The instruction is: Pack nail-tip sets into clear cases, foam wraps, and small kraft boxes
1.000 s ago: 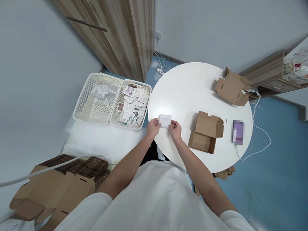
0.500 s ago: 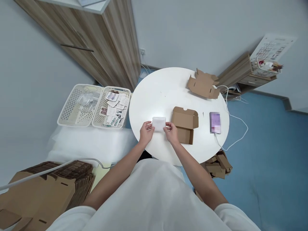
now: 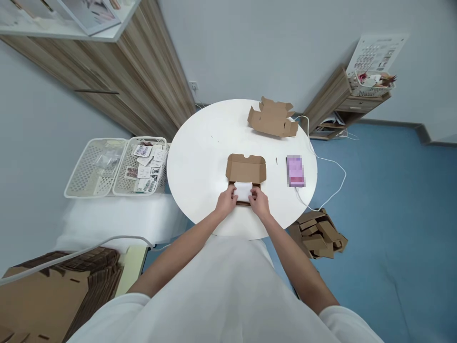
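A small white wrapped packet [image 3: 243, 191] is held level between my two hands, at the opening of a brown cardboard box [image 3: 246, 170]. The box lies near the front of the round white table [image 3: 203, 157], its lid raised on the far side. My left hand [image 3: 227, 200] pinches the packet's left end, and my right hand [image 3: 259, 200] pinches its right end. Most of the box's tray is hidden under the packet and my fingers. Whether the packet touches the bottom of the box I cannot tell.
A part-folded cardboard blank [image 3: 273, 119] lies at the table's back. A phone [image 3: 295, 171] with a white cable [image 3: 330, 160] is at right. Plastic baskets [image 3: 117, 166], one holding cards, stand left. Flat cardboard [image 3: 46, 305] is stacked lower left; folded boxes [image 3: 317, 233] lie on the floor.
My hands have carried the packet from the bare tabletop left of the box to over the box's tray. The camera view has shifted too.
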`<state>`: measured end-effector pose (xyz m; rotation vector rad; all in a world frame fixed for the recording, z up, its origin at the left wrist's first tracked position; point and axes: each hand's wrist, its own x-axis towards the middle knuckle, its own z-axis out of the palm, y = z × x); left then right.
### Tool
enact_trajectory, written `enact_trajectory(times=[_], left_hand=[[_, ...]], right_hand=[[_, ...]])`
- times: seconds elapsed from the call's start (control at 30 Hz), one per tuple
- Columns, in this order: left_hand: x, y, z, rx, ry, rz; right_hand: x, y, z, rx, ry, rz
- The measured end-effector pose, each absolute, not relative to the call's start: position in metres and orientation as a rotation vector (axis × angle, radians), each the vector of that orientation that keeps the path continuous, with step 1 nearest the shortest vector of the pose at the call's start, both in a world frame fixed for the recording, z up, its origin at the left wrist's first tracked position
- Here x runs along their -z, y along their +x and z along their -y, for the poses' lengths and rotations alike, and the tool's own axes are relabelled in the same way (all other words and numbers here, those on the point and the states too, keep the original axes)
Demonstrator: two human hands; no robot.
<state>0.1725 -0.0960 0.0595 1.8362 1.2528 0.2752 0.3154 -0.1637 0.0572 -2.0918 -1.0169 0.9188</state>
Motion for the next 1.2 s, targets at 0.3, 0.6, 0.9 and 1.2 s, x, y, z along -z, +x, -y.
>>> enact_trajectory(times=[0.3, 0.6, 0.9, 1.2], left_hand=[[-0.058, 0.185, 0.100, 0.139, 2.229, -1.296], [-0.066, 0.193, 0.098, 0.346, 2.334, -1.245], [-0.070, 0.193, 0.099, 0.315, 2.282, -1.240], [-0.077, 0.174, 0.074, -0.079, 1.969, -1.349]], right_hand=[[-0.042, 0.312, 0.152, -0.855, -2.373, 1.458], [-0.041, 0.313, 0.153, -0.802, -2.384, 1.674], [-0.052, 0.311, 0.151, -0.824, -2.412, 1.837], [-0.067, 0.334, 0.152, -0.723, -2.296, 1.691]])
